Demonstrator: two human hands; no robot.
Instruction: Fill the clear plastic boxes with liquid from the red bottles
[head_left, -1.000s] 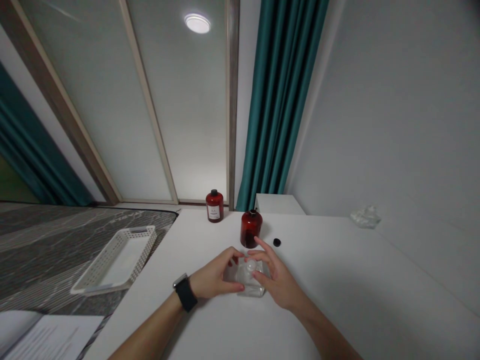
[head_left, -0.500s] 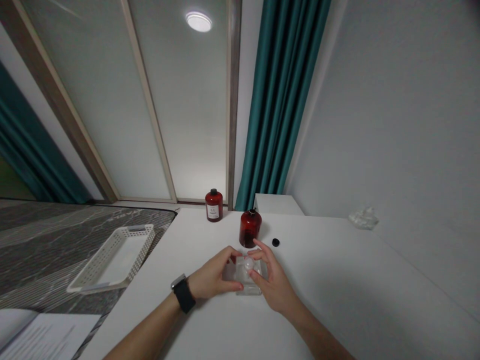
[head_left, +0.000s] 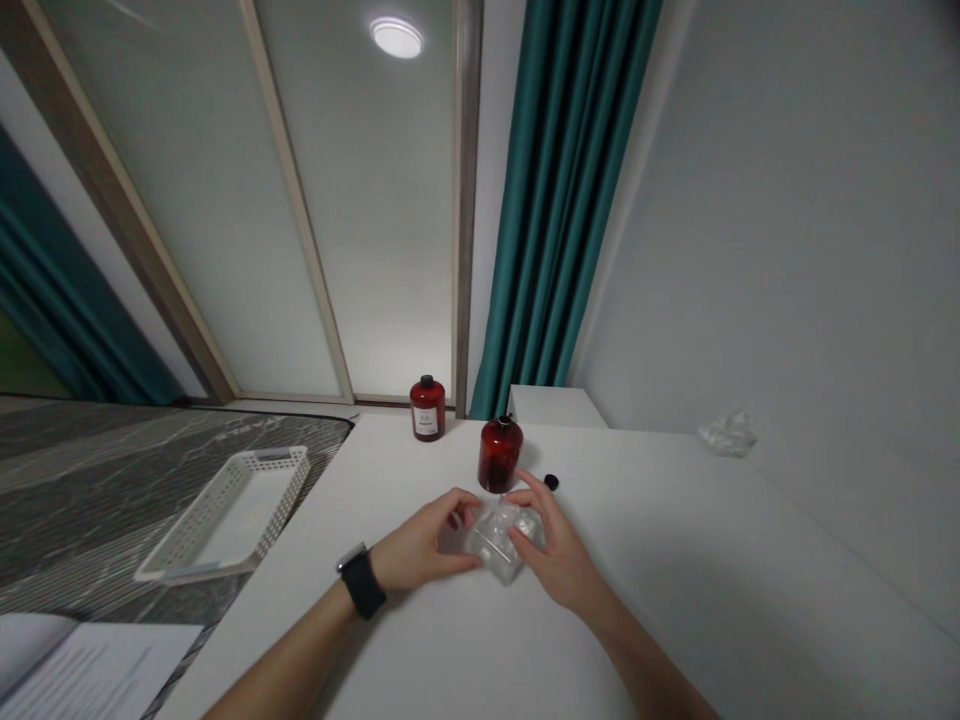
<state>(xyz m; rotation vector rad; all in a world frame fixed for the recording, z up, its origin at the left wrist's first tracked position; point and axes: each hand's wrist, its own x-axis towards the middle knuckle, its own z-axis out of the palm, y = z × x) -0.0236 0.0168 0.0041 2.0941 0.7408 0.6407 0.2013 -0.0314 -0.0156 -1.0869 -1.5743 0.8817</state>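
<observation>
A clear, square, bottle-like container (head_left: 496,548) with a rounded clear part on top is held just above or on the white table; I cannot tell which. My left hand (head_left: 427,538), wearing a black-strapped watch (head_left: 361,582), curves its thumb and fingers round the container's left corner. From the right, my right hand (head_left: 555,550) pinches the container near its rounded part, index finger raised. Right behind stands a dark red bottle (head_left: 499,458) with an uncovered neck. A small black cap (head_left: 551,482) lies beside it, close to my right fingertips.
Farther back on the white table (head_left: 450,660) stands a labelled red bottle (head_left: 427,410) with a black cap. Crumpled clear plastic (head_left: 727,435) lies at the wall. Left of the table are a white basket (head_left: 161,572) and an open booklet (head_left: 97,665).
The clear container has turned from square-on to a slant, its near end now pointing lower right. Both hands shifted slightly with it. The bottles and cap stayed put.
</observation>
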